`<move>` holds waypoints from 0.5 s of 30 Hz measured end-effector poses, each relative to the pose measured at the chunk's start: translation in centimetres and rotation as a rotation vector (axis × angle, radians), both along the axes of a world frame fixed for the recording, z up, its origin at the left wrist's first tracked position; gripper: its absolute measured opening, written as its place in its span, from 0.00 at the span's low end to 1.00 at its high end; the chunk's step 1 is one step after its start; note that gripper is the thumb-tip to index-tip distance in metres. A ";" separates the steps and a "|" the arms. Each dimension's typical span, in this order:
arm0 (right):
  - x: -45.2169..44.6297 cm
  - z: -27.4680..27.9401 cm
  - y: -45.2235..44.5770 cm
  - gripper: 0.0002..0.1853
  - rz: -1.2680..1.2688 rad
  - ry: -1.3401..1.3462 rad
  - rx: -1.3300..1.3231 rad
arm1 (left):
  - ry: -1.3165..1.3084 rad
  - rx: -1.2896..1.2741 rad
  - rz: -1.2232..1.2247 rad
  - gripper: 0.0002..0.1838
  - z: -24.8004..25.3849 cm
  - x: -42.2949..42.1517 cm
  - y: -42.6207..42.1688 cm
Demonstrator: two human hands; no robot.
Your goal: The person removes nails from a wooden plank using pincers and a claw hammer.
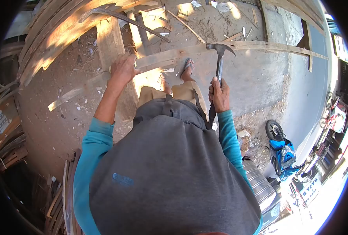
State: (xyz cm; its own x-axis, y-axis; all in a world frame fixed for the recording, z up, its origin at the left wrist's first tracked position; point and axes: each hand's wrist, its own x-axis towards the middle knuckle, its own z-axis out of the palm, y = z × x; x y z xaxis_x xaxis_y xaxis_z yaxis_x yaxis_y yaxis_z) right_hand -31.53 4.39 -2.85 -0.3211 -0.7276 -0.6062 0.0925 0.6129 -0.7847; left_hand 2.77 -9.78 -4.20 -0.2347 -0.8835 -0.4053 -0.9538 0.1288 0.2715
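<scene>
My right hand (220, 96) is wrapped round the handle of a claw hammer (219, 64), held upright with its metal head at the top. The head overlaps a long, thin wooden strip (260, 46) in view, and I cannot tell whether they touch. My left hand (124, 68) is closed on the wood, its fingers partly hidden behind it. Beside that hand, a second wooden edge (158, 66) runs just below the strip. Beyond the left hand, a curved metal pry bar (131, 21) lies across the boards.
Stacked planks (60, 35) curve along the upper left, and a wide board (109, 43) lies on the ground. Wood scraps and debris litter the concrete floor (252, 82). A blue motorbike (285, 156) stands at the right. More timber (56, 199) is at the lower left.
</scene>
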 end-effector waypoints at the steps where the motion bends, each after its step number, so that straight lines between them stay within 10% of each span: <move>1: 0.8 -0.6 -0.3 0.22 0.017 -0.019 0.014 | -0.043 -0.030 -0.062 0.26 -0.4 -0.1 0.1; 5: 1.8 -0.9 0.4 0.21 0.395 0.188 0.038 | 0.014 -0.091 -0.025 0.22 -1.1 0.3 0.5; 12: 0.4 0.3 -1.0 0.21 -0.163 -0.065 -0.083 | 0.008 -0.198 -0.135 0.19 -3.2 1.0 0.7; 15: 2.9 0.4 -0.8 0.21 0.249 -0.049 0.121 | 0.005 -0.206 -0.137 0.19 -2.8 0.8 0.8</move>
State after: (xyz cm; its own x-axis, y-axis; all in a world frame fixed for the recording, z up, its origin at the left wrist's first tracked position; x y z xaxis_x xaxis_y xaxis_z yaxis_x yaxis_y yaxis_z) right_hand -28.64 3.61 -2.42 -0.1093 -0.7019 -0.7038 -0.0368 0.7105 -0.7028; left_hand 3.53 -9.02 -6.97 -0.3592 -0.9075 -0.2180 -0.9224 0.3096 0.2308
